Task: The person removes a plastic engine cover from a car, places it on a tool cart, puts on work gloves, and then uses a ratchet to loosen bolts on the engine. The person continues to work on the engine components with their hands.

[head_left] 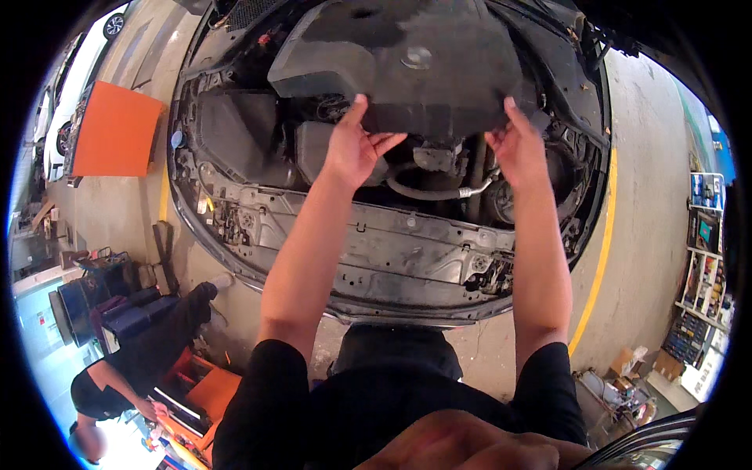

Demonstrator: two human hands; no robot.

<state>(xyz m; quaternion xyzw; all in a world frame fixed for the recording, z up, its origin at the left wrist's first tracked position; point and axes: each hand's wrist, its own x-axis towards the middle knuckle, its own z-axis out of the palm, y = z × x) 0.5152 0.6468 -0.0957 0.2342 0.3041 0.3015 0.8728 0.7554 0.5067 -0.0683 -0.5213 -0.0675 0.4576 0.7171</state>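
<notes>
Head view — left hand (354, 153), right hand (518, 153) grasp cover (435, 82) — engine bay (384, 247) holds a hose (427, 192).

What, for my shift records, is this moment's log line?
left hand: holds engine cover, near edge | right hand: holds same edge | hose: exposed

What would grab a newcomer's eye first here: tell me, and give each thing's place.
First, the big dark engine cover at top centre, its near edge held by the left grip and right grip above the car's open engine bay. Next, the bright orange cabinet at upper left, and a dark-clothed co-worker at lower left.
</notes>
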